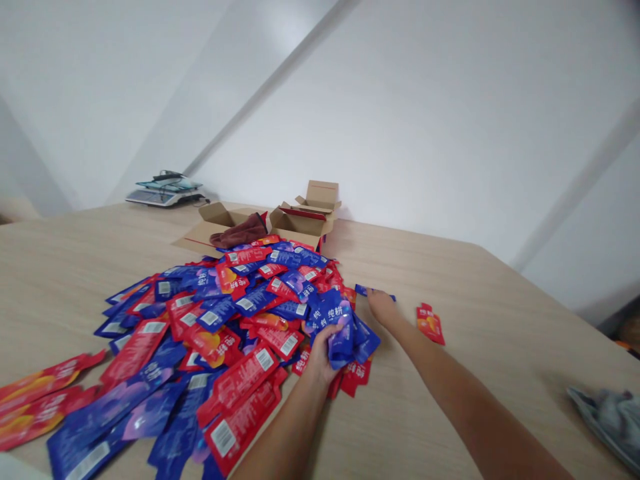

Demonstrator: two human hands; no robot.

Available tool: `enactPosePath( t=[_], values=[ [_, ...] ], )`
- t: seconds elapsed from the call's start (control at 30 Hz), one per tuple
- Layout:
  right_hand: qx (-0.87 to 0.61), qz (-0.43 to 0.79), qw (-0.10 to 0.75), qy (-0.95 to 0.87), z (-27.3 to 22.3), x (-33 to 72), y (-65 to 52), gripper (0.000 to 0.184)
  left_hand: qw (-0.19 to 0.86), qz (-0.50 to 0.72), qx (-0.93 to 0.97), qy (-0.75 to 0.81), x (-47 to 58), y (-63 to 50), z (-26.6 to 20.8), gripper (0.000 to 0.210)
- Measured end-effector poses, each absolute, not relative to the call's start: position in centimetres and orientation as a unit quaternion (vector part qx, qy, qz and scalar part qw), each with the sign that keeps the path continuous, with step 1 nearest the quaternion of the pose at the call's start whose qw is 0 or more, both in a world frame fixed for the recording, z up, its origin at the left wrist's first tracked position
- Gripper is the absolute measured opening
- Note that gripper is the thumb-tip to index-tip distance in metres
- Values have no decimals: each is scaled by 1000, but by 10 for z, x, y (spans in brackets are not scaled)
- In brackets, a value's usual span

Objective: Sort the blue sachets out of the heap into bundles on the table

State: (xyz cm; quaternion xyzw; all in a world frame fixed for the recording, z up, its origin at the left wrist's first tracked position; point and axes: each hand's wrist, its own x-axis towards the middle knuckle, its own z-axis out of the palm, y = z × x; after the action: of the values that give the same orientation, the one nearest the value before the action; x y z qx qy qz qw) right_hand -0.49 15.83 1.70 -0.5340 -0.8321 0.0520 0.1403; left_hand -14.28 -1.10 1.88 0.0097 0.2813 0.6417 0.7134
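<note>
The blue packets (345, 330) gripped in the left hand (320, 357) show white Chinese characters, "纯" among them; the rest of the print is too small to read. White barcode labels sit on many packets in the big pile (210, 333) of red and blue packets spread across the wooden table (500, 320).

The held bunch fans out up and to the right from the fist, its long axis running roughly away from the person, at the near right edge of the pile. The left fingers are curled tight around the bunch's lower ends, the forearm coming in from the bottom of the view.

The right hand (383, 307) stretches forward with the arm nearly straight, palm down, fingers resting on a single blue packet (375, 291) lying flat on the table just right of the pile; whether they pinch it I cannot tell. A red packet (430, 323) lies alone near that wrist, pointing away from the person.

Behind the pile stand open cardboard boxes (300, 223), one holding a dark red cloth (240, 231).
</note>
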Motion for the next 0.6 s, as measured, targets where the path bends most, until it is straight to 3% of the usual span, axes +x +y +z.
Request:
enactPosePath(
  t=[0.2,0.33,0.4,0.5,0.6],
  values=[
    [-565,90,211,-793,34,46,125,29,723,624,39,294,-136,-12,23,27],
    [-441,228,472,-729,60,66,77,28,729,611,60,303,-127,-12,21,28],
    [-362,257,541,-714,67,64,49,24,736,600,80,303,-121,-13,23,30],
    [-350,256,506,-746,59,52,15,19,745,598,122,268,-111,-17,27,34],
    [-359,284,458,-762,38,44,-1,32,746,593,142,267,-105,-21,31,33]
  ],
)
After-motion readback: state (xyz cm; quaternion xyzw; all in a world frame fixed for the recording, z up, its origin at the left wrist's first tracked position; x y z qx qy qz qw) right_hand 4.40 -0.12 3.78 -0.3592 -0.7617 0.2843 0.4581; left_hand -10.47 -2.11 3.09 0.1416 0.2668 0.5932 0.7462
